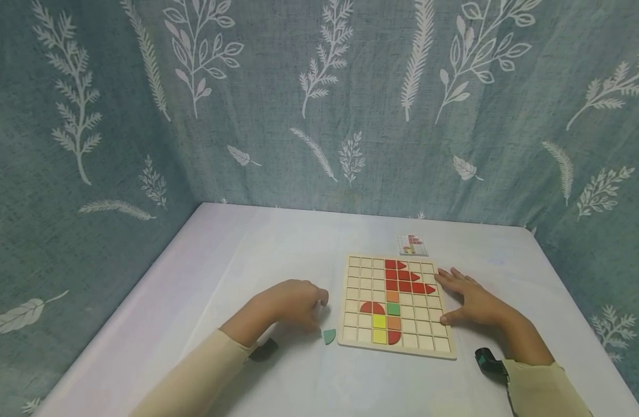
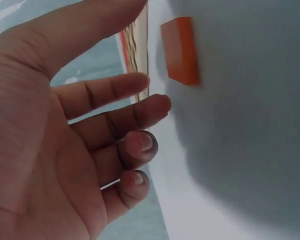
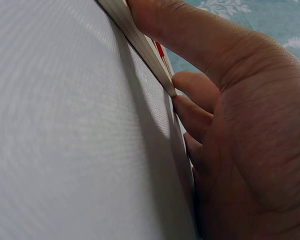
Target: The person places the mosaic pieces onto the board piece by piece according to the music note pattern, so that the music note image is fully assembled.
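Note:
A wooden grid board (image 1: 363,336) lies on the table with red, orange, green and yellow pieces set in its squares. My left hand (image 1: 294,304) hovers at the board's left side, fingers loosely bent, nothing between thumb and fingers. By its fingertips lies a green quarter-round piece (image 1: 329,336). An orange block (image 2: 180,51) rests on the table ahead of the left fingers in the left wrist view; the hand hides it from the head view. My right hand (image 1: 473,298) spreads along the board's right edge, its thumb and fingertips touching the rim (image 3: 149,59).
Behind the board lies a small pattern card (image 1: 412,245) with a matching grid picture. Leaf-patterned cloth (image 1: 278,145) hangs around the white table (image 1: 267,237). Dark wrist devices (image 1: 487,360) sit below both hands.

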Motion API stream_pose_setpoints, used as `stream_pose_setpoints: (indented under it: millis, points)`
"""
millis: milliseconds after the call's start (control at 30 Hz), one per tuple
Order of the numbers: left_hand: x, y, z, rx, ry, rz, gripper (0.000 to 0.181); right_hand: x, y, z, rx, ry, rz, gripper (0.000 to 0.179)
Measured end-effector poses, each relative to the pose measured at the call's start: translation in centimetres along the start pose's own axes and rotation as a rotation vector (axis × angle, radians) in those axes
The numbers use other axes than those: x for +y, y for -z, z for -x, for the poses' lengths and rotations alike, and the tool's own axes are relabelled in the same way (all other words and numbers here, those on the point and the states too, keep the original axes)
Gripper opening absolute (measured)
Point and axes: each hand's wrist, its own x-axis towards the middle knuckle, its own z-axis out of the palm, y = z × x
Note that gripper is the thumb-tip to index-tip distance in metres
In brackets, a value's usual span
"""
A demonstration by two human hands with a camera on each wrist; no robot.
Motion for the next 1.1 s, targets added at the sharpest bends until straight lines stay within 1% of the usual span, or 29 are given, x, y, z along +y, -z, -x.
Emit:
stream_pose_setpoints:
  millis: [100,200,267,367,500,700,900,967,1100]
  points:
    - [-0.5,-0.3,0.6,0.001,-0.004,-0.004,0.031,0.1,-0.1,0.0,0.0,0.002,-0.004,0.116]
    - [-0.9,-0.4,0.9,0.006,-0.014,0.008,0.017,0.2,-0.1,0.0,0.002,0.003,-0.007,0.116]
    - [-1.1,-0.5,1.1,0.013,-0.021,0.019,0.012,0.3,-0.1,-0.1,0.003,0.001,-0.004,0.116]
    - [-1.3,-0.4,1.1,0.034,-0.042,0.009,0.013,0.3,-0.1,-0.1,0.003,0.007,-0.004,0.116]
    - [-1.1,-0.1,0.6,0.071,-0.082,-0.02,0.013,0.3,0.0,-0.1,0.001,0.021,-0.01,0.115]
    - [0.6,0.5,-0.7,0.106,-0.186,-0.046,0.008,0.3,0.0,0.1,-0.006,0.027,-0.012,0.116]
    - [2.7,0.7,-1.7,0.15,-0.275,-0.082,0.011,0.1,0.1,0.2,-0.004,0.039,-0.018,0.116]
    - [3.5,0.7,-2.0,0.154,-0.303,-0.099,0.01,0.1,0.2,0.1,-0.007,0.038,-0.017,0.116]
    - [4.8,0.4,-3.0,0.137,-0.328,-0.101,0.004,0.1,0.2,0.1,-0.005,0.029,-0.017,0.115]
